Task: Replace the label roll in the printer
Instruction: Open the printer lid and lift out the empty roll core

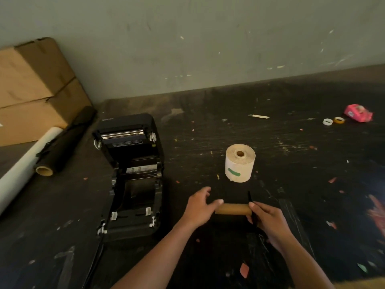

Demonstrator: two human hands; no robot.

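Note:
A black label printer stands open on the dark table, lid tipped back, its roll bay showing no roll. To its right a full cream label roll stands on end with a green tape strip on its side. In front of that roll, I hold a bare brown cardboard core horizontally between both hands. My left hand grips its left end with thumb and fingers. My right hand holds the right end, where a black flat holder piece sticks up at the core's end.
Two stacked cardboard boxes sit at the far left, with a white film roll and a black roll lying beside them. Small tape rings, a pink packet and a white strip lie at the far right. A grey wall backs the table.

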